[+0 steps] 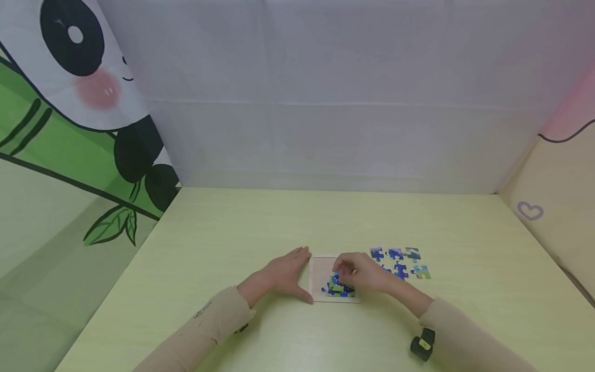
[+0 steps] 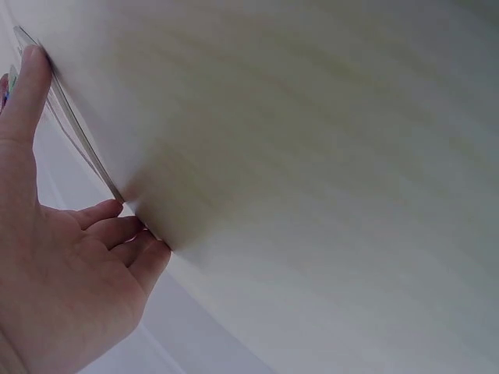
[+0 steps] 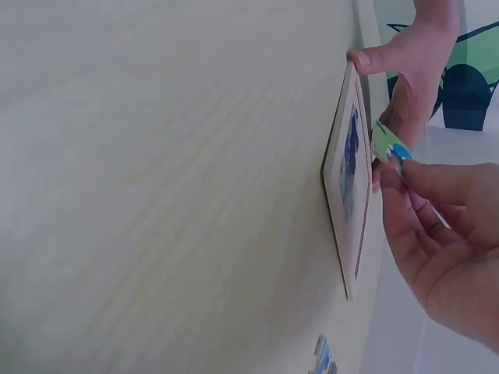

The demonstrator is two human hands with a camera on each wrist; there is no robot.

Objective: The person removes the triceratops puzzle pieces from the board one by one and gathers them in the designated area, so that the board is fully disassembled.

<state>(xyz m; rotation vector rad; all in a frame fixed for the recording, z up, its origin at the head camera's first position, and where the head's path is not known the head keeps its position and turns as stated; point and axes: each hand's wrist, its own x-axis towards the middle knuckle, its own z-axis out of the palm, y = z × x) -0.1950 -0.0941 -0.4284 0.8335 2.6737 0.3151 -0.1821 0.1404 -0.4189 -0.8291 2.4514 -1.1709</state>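
Note:
My left hand lies flat beside a shallow puzzle tray, fingers extended, thumb and fingertips touching its left edge. In the left wrist view the thumb rests near one corner of that edge. Between thumb and fingertips, my right hand pinches a green and blue jigsaw piece. The piece is held tilted, a little above the tray. Below it, several dark blue and green jigsaw pieces lie together at the lower part of the tray. My right hand covers the tray's right side in the head view.
Several loose jigsaw pieces lie on the pale table right of the tray, some partly behind the right hand. A white backdrop stands at the table's far edge, with printed side walls left and right.

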